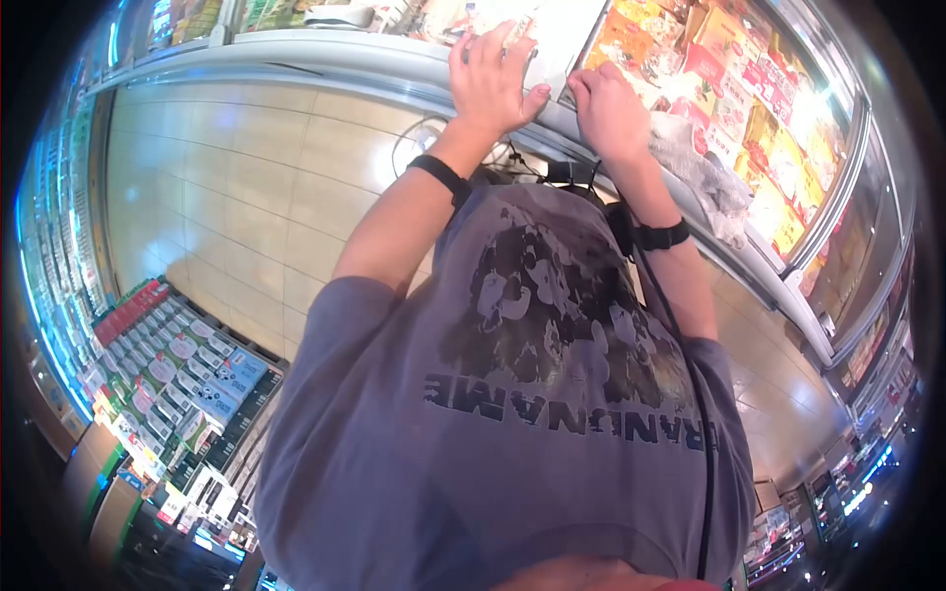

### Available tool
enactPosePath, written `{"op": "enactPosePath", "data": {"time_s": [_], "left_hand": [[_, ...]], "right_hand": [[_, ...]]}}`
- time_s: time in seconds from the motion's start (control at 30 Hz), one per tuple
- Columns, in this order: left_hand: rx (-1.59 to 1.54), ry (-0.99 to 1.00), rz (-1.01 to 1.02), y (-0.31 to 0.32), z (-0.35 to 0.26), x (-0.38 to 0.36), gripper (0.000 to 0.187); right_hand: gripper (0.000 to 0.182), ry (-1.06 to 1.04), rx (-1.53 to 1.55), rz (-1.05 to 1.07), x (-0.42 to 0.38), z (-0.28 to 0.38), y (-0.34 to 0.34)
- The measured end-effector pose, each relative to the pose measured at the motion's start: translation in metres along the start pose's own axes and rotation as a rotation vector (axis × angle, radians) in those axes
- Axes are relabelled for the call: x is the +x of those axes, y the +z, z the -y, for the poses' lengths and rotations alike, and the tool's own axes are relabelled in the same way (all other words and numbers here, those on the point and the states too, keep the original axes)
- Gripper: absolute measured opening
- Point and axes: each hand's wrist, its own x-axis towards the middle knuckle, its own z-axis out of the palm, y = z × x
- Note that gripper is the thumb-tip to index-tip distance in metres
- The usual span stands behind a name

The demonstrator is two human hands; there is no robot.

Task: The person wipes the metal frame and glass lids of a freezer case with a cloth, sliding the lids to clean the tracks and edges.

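Note:
My left hand (495, 84) lies with its fingers spread on a bright white surface (565, 39) at the freezer's near side. Beside it, my right hand (613, 116) is closed, fingers curled toward the thumb near the corner of the freezer compartment. What it pinches, if anything, is hidden. A crumpled grey cloth (702, 175) drapes over the freezer rim (764, 258), just right of my right wrist. Several orange, red and yellow food packets (724, 94) fill the compartment beyond that hand.
The freezer's pale rail (325, 61) runs across the front. Stacked boxed goods (187, 379) stand at the lower left, with lit shelves (61, 246) along the far left. Tiled floor (236, 187) lies between them. Dark cords (517, 158) hang near my waist.

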Motion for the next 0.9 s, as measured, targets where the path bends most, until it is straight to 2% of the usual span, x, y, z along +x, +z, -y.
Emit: {"op": "enactPosePath", "data": {"time_s": [0.07,0.1,0.17,0.43,0.5,0.53,0.6,0.77,0.83,0.9], "left_hand": [[-0.004,-0.005,-0.001,-0.004,-0.001,0.002,0.064],[0.007,0.011,-0.036,-0.005,0.001,0.007,0.064],[-0.031,-0.032,0.042,-0.008,-0.004,0.005,0.062],[-0.028,0.020,0.041,-0.008,-0.006,-0.004,0.054],[-0.036,-0.001,0.035,-0.007,-0.003,0.002,0.052],[-0.057,-0.007,0.015,-0.008,-0.004,0.004,0.050],[-0.052,0.030,0.022,-0.009,-0.003,0.006,0.050],[-0.052,-0.005,0.056,-0.008,-0.005,0.005,0.048],[-0.040,0.039,0.048,-0.006,0.000,0.011,0.047],[-0.080,-0.019,0.045,-0.010,-0.007,0.007,0.048]], "right_hand": [[0.019,-0.005,-0.039,0.099,0.003,-0.003,-0.007],[0.019,-0.029,-0.043,0.068,0.008,-0.003,-0.010],[0.019,-0.033,-0.058,0.154,0.005,-0.006,-0.012],[0.019,-0.083,-0.047,0.003,-0.006,-0.013,0.006],[0.019,0.014,-0.096,0.141,-0.008,0.006,-0.023],[0.019,0.043,-0.077,0.099,-0.008,0.003,-0.023],[0.019,-0.036,-0.103,0.142,-0.009,-0.009,-0.025],[0.021,-0.148,-0.081,0.056,-0.003,-0.010,-0.003],[0.022,-0.087,-0.018,0.024,-0.003,-0.010,-0.003],[0.021,0.001,-0.062,0.061,-0.013,-0.007,-0.019]]}}
